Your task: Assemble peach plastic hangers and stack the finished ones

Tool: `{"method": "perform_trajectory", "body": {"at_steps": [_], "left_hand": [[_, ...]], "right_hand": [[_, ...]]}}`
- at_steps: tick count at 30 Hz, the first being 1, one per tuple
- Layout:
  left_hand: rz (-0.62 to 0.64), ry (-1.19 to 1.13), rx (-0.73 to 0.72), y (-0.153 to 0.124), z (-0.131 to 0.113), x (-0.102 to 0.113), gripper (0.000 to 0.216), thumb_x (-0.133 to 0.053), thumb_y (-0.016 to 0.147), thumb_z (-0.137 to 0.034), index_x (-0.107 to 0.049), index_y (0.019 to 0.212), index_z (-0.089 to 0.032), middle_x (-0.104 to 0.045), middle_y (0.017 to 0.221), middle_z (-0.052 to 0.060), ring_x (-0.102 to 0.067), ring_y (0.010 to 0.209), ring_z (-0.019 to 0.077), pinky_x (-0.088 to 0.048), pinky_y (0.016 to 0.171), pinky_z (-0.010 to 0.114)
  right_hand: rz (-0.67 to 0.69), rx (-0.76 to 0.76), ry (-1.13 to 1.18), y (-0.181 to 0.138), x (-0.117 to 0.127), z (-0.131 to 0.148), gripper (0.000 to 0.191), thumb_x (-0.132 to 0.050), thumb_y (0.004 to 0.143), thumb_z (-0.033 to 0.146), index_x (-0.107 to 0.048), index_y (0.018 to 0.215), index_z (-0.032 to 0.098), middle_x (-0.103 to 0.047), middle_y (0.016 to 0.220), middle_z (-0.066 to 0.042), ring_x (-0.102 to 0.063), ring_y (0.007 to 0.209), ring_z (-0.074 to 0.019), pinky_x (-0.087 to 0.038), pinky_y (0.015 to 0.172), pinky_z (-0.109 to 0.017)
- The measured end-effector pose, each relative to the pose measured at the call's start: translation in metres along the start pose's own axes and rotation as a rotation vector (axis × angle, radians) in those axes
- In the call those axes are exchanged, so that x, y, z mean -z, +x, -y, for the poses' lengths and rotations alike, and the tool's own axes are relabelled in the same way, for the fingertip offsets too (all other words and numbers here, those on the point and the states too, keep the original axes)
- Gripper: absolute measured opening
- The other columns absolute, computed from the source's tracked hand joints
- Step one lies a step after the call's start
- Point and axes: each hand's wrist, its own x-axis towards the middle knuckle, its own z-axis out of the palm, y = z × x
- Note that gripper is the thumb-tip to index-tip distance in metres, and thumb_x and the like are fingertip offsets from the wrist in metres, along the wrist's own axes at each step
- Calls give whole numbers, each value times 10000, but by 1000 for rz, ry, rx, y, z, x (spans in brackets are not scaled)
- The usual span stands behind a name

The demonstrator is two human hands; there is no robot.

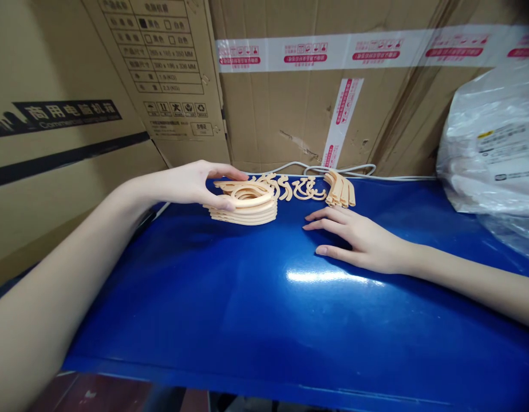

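My left hand grips a stack of flat, pale peach-coloured curved pieces with an oval opening on top. Its thumb lies on the near side and the fingers reach over the far side. Whether the stack rests on the blue table or hangs just above it, I cannot tell. My right hand lies palm down on the table with its fingers apart and nothing in it. Just beyond its fingertips are several longer curved peach pieces in a bunch. Between the hands, small S-shaped and C-shaped pieces lie loose.
The glossy blue table ends at a front edge near me. Large cardboard boxes wall off the back and left. A pale cable runs along the back edge. Clear plastic wrapping bulges over the right rear corner.
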Motion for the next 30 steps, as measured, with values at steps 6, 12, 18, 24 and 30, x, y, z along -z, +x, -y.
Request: {"method": "perform_trajectory", "body": {"at_steps": [6,12,18,24,30], "left_hand": [[18,22,31,1,-3,-2,675,-686,734,-549,-546,1334,-271,-571,1370,36,-544,1225,272,-381,1079,403],[40,-4,17,1,-2,-1,653,-693,744,-540,-538,1334,-307,-556,1389,17,-533,1240,265,-390,1071,385],[43,4,30,0,-4,0,672,-700,728,-546,-548,1330,-290,-579,1362,28,-555,1208,275,-394,1059,392],[42,-8,34,1,-6,-1,686,-693,727,-538,-544,1344,-279,-575,1369,35,-552,1218,282,-397,1057,385],[57,-24,22,2,-3,-2,696,-690,740,-546,-522,1358,-272,-549,1401,39,-529,1246,283,-386,1068,386]], "right_hand": [[2,0,10,0,1,0,423,-497,937,462,-589,1265,210,-566,1312,-130,-549,1189,-268,-445,1005,-466],[-7,2,19,0,1,0,411,-497,935,462,-594,1254,221,-572,1309,-128,-554,1187,-276,-452,999,-477],[9,2,-5,0,1,0,410,-487,946,461,-584,1257,211,-561,1320,-128,-545,1192,-265,-442,1009,-464],[9,0,5,0,1,0,418,-493,940,461,-591,1256,206,-562,1314,-129,-544,1194,-268,-444,1008,-453],[18,-1,-12,0,1,0,422,-487,948,463,-580,1267,203,-555,1320,-125,-538,1194,-256,-438,1015,-446]]}}
